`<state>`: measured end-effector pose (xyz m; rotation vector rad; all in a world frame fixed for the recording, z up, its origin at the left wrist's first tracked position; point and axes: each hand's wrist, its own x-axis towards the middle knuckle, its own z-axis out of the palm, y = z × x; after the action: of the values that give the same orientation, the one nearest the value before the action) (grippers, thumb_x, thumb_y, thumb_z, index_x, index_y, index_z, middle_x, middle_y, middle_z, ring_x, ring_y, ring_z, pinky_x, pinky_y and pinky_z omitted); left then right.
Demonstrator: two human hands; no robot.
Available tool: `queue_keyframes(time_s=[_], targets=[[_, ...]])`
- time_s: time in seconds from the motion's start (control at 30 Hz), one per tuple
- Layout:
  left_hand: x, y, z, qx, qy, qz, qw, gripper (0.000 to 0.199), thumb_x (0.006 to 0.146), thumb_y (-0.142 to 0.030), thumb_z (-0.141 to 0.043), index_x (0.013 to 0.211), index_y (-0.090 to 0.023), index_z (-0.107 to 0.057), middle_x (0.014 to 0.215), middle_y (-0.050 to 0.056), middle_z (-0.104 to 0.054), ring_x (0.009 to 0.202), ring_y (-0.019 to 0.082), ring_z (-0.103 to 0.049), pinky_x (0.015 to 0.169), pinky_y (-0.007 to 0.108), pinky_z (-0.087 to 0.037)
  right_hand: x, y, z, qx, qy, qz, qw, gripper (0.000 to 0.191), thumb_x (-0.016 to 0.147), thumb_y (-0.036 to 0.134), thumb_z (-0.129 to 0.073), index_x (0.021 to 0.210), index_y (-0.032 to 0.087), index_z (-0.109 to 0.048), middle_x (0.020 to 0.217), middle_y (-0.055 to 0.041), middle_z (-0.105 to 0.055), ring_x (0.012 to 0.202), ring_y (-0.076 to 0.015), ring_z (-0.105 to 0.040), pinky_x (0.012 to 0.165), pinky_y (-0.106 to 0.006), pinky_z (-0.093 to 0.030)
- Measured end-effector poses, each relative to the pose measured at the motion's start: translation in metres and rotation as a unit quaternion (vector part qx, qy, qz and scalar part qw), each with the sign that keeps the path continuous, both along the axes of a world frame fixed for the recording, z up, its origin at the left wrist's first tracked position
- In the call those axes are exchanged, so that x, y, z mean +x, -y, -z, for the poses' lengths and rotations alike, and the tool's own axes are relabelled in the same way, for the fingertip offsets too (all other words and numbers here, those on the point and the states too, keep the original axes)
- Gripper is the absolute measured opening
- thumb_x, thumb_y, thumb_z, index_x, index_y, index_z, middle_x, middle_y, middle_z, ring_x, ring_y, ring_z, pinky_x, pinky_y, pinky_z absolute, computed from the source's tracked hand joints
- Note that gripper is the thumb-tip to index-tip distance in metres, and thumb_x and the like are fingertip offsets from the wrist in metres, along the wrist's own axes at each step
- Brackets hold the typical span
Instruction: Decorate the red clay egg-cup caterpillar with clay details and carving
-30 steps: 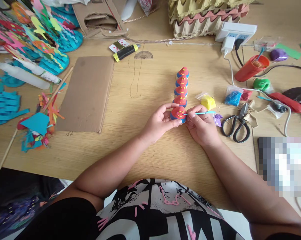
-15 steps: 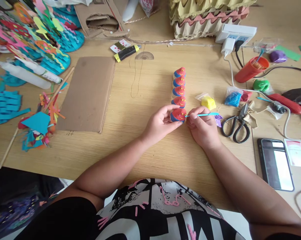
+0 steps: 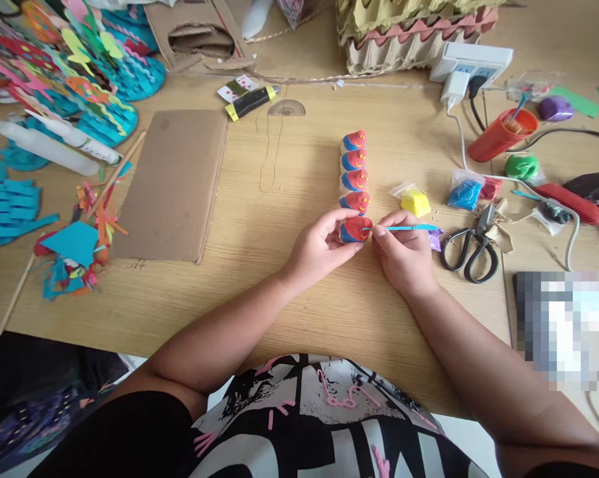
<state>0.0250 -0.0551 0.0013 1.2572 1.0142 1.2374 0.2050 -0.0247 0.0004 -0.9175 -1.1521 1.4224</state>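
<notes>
Red-and-blue row (image 3: pixel 353 180) has its near end pinched in left grip (image 3: pixel 318 247); right grip (image 3: pixel 404 255) pinches blue tool (image 3: pixel 412 228).

Left hand (image 3: pixel 315 249) curled, thumb and fingers bent in pinch. Right hand (image 3: pixel 404 255) faced it, thumb against index finger. Both forearms angled inward from sides, elbows bent, wrists near bench (image 3: pixel 259 299).

5 red-and-blue clay faces (image 3: pixel 355 180) with yellow details, turquoise modelling tool (image 3: pixel 413 228), black-handled scissors (image 3: pixel 473 249), black-and-white shirt (image 3: pixel 324 418) patterned pink
</notes>
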Motion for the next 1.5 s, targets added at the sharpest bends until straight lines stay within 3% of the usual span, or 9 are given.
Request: queue_keyframes(time_s=[0.47,1.17,1.5], targets=[[0.0015,-0.0004,-0.0005,0.008,-0.013,-0.01,1.0,0.048,0.089,-0.021,-0.083,0.133,-0.017,-0.063,0.129,0.012,-0.083,0.117,0.023,-0.082,0.103,0.035,-0.068,-0.003,-0.0006,-0.0035,-0.002,0.005,-0.004,1.0,0.048,0.077,0.059,-0.097,0.085,0.027,-0.062,0.066,0.0057,-0.053,0.055,-0.0102,-0.044,0.051,-0.027,-0.033],[0.0006,-0.0007,0.0017,-0.006,-0.014,-0.013,1.0,0.051,0.088,-0.023,-0.086,0.133,-0.018,-0.063,0.128,0.012,-0.082,0.117,0.024,-0.082,0.103,0.037,-0.069,0.0009,-0.0005,0.0024,0.001,0.007,-0.011,1.0,0.039,0.082,0.054,-0.095,0.087,0.026,-0.067,0.069,0.005,-0.058,0.056,-0.0105,-0.045,0.051,-0.028,-0.032],[-0.0004,-0.0008,0.002,-0.008,-0.012,-0.008,1.0,0.052,0.088,-0.025,-0.086,0.134,-0.019,-0.063,0.128,0.012,-0.082,0.116,0.025,-0.081,0.102,0.037,-0.068,-0.0011,0.0019,-0.0017,0.027,0.034,-0.004,0.999,0.037,0.082,0.053,-0.095,0.087,0.025,-0.07,0.076,0.0032,-0.064,0.064,-0.0117,-0.052,0.058,-0.028,-0.04]])
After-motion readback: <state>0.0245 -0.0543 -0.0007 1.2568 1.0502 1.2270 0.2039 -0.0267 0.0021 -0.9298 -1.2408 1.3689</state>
